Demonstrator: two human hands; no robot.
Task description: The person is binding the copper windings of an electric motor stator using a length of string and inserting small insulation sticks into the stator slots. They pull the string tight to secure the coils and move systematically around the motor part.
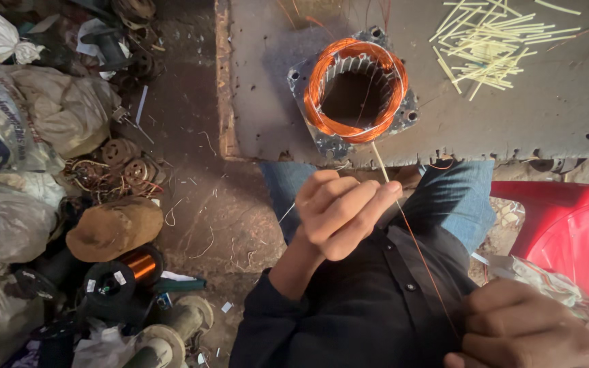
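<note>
One motor stator (354,92) with orange copper windings lies on the bench (553,109), just beyond the fingers. The left hand (341,211) is raised, its fingers pinched together on a pale sleeve stick (380,163) and a thin copper wire (424,262). The right hand (523,327), lower down, is closed around that wire's near end. A heap of pale sticks (489,41) lies farther off. One black wire spool (121,276) carries white labels.

Motor-rewinding workshop: stator (359,92), wire spool (127,272)

Both hands, left hand (339,211) and right hand (523,327), pinch a copper wire (420,255) leading from the stator (354,92).
</note>
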